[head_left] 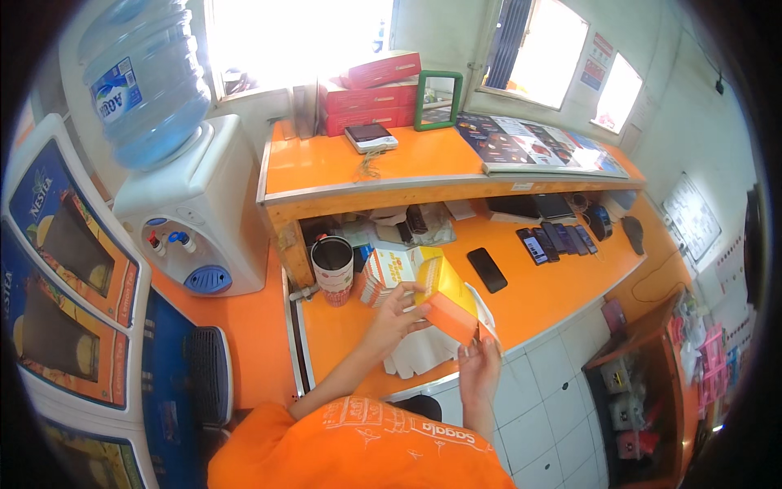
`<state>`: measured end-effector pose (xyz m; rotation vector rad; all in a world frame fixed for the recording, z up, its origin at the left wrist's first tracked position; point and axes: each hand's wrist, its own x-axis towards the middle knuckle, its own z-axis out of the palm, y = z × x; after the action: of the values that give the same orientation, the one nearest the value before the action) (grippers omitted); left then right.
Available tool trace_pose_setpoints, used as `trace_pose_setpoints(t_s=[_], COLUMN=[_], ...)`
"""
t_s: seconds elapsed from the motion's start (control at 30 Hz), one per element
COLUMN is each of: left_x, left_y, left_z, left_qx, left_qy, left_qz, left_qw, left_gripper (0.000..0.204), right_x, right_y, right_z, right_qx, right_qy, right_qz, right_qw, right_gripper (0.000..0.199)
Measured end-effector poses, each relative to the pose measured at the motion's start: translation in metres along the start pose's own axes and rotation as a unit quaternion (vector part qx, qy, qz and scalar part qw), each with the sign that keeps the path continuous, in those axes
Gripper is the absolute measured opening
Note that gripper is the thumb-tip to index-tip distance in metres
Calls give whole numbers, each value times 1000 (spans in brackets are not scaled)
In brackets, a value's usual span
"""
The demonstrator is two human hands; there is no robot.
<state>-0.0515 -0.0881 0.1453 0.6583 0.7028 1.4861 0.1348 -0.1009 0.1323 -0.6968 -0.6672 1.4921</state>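
A yellow and orange paper carton (446, 295) is held in the air over the near edge of the orange counter (358, 342). My left hand (397, 319) grips its left side, thumb and fingers on the cardboard. At its lower right end, the fingertips of my right hand (479, 371) pinch a flap. Beneath the carton lie flat white cardboard blanks (419, 356), partly hidden by it. Just beyond my left hand stands a stack of folded white and orange cartons (383, 277). A black phone (487, 270) lies to the right of the carton.
A patterned cup-shaped bin (333, 273) stands left of the stacked cartons. Several phones (558, 242) lie farther right under the raised shelf (366, 191). That shelf bears red boxes (371, 98), a green-framed mirror (438, 99) and a menu board (542, 147). At left is a water dispenser (191, 212).
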Motion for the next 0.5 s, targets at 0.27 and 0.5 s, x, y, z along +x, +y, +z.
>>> trace_pose_setpoints(t_s=[0.27, 0.5], left_x=[-6, 0], left_y=[-22, -32], left_z=[6, -3], left_qx=[694, 612], left_qy=[-94, -156], left_qz=[390, 405], left_qw=[598, 661], left_gripper=[66, 47], right_x=[8, 9], right_y=[-2, -4], right_z=[-24, -17], right_qx=[-243, -496], right_qy=[91, 25], right_qz=[-43, -306], right_qw=[965, 812], right_gripper=[22, 25])
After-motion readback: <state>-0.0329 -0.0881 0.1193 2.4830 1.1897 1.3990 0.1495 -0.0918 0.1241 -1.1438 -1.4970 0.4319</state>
